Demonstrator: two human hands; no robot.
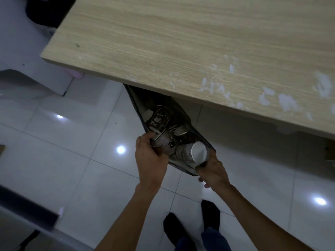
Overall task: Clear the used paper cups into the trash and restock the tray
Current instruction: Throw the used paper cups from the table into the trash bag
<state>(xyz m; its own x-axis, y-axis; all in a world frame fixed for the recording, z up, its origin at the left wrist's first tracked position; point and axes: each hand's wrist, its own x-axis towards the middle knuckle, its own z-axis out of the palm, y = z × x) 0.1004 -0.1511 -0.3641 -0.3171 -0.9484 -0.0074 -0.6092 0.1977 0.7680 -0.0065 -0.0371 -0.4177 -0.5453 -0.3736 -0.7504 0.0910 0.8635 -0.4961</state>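
The table point(181, 42) hides the far part of the trash bin point(201, 135)

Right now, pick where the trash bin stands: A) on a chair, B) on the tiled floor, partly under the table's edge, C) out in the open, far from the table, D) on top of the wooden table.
B: the trash bin sits on the tiled floor, its far part hidden under the wooden table edge.

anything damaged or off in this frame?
Yes: the wooden table has white patches along its near right edge, where the finish looks chipped or peeled. The trash bin sits half under the table, with paper cups lying on their sides inside, as expected. Left hand is in the bin; right hand grips its rim.
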